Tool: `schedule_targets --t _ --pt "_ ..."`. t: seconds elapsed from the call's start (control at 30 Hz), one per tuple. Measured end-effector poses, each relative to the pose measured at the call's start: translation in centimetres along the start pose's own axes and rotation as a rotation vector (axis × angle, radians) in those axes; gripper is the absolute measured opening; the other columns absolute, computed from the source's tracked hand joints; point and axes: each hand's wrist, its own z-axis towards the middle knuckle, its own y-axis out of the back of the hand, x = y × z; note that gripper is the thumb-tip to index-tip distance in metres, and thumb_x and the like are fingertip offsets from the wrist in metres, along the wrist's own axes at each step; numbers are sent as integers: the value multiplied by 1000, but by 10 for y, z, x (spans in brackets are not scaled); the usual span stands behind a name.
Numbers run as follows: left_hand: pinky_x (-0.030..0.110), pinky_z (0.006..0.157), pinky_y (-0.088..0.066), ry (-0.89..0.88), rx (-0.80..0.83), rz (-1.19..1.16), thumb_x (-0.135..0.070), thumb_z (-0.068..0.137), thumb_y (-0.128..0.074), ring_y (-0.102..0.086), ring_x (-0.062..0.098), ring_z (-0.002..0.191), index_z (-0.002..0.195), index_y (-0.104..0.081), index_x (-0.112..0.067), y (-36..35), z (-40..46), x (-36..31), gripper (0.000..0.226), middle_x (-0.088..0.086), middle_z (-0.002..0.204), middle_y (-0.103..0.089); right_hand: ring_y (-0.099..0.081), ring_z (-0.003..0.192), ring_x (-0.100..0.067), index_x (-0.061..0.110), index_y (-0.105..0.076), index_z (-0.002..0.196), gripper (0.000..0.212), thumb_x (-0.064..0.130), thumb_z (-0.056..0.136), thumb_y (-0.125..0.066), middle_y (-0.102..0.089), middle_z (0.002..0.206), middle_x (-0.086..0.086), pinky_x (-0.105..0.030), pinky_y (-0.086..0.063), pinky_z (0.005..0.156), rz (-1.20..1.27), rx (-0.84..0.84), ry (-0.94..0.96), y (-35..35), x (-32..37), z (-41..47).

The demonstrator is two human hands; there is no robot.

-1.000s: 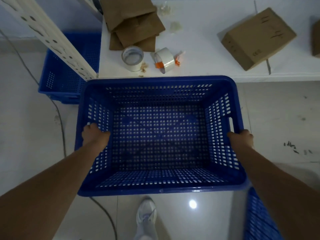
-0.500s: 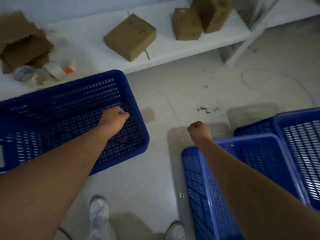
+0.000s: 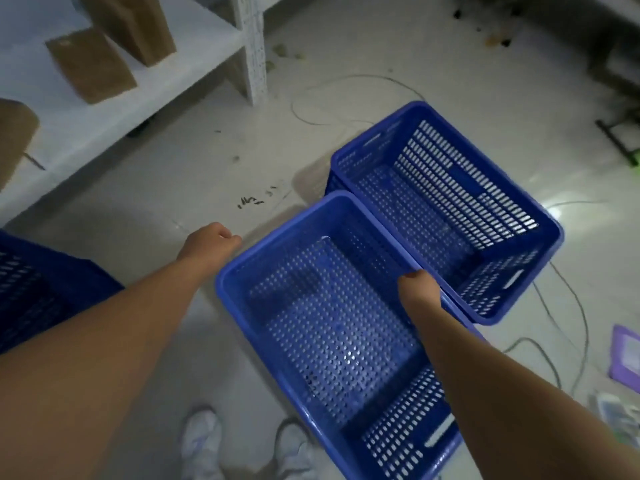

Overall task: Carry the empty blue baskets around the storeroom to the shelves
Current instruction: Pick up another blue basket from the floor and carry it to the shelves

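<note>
Two empty blue baskets stand side by side on the floor. The near blue basket lies in front of my feet, and the far blue basket touches its right side. My right hand is curled over the near basket's right rim, between the two baskets. My left hand hovers in a loose fist just beyond that basket's far left corner, holding nothing. A third blue basket sits on the floor at the left edge, partly hidden behind my left arm.
A low white shelf at the upper left carries several cardboard boxes, with its perforated upright beside them. Cables trail over the floor to the right, near a purple item. My shoes are below.
Both hands let go of the basket I carried; it now rests on the floor at the left. I turned right, and my right hand reached the near basket's rim.
</note>
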Motion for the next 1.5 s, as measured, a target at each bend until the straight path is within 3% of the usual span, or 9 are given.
schedule_targets --t 0.13,0.23,0.37,0.57,0.7,0.8,0.9,1.17,1.5 --pt "32 79 -41 -21 87 106 -28 86 -57 -59 28 99 105 -60 -9 -42 6 -21 27 14 109 -64 -34 52 -20 6 -50 83 16 11 97 -43 -44 65 -11 -28 -25 46 129 -43 -189 4 -79 9" --pt "38 97 -41 -40 144 216 -29 88 -59 -52 35 122 135 -47 -4 -64 24 -39 55 19 138 -52 -58 87 -39 -4 -59 111 32 17 90 -48 -62 109 -25 -37 -47 66 212 -149 -355 2 -132 13" --pt "46 104 -38 -99 170 413 -33 87 -61 -42 43 132 147 -28 -1 -95 53 -60 76 24 148 -37 -41 131 -38 0 -46 135 50 23 91 -51 -45 140 -22 -43 -37 103 188 -258 -624 4 -184 18" --pt "55 101 -43 -67 264 558 -35 86 -64 -45 46 126 152 -11 -8 -138 97 -70 88 22 150 -35 -32 137 -35 0 -25 145 76 20 84 -65 -32 149 -21 -44 -29 109 397 -351 -969 -14 -243 20" --pt "52 102 -41 6 320 532 -27 90 -61 -45 46 124 152 -9 -7 -165 106 -64 83 20 150 -33 -52 119 -46 -4 -38 136 68 18 79 -66 -50 135 -27 -55 -44 101 735 -240 -1028 -49 -276 19" --pt "50 97 -44 -12 184 606 -31 86 -62 -51 45 113 150 -14 -3 -175 110 -74 85 22 144 -39 -58 95 -40 -3 -49 122 39 10 86 -59 -58 111 -22 -46 -49 83 844 -201 -981 -56 -272 9" --pt "53 107 -38 33 83 592 -32 83 -65 -38 46 130 147 -21 0 -170 125 -77 84 24 149 -30 -52 91 -37 -6 -47 129 47 12 88 -58 -51 104 -19 -45 -48 83 811 -202 -946 -51 -272 9" --pt "57 99 -45 148 197 334 -34 81 -69 -54 48 116 137 -43 2 -155 139 -54 72 25 136 -52 -59 104 -44 0 -52 126 69 33 67 -60 -57 120 -25 -54 -51 92 658 -110 -965 -75 -334 33" --pt "50 94 -49 122 162 421 -37 82 -67 -61 46 106 129 -51 7 -33 46 -99 66 28 126 -59 -62 92 -46 -6 -48 95 27 14 84 -63 -48 68 -16 -56 -52 91 483 -172 -887 43 -253 -68"
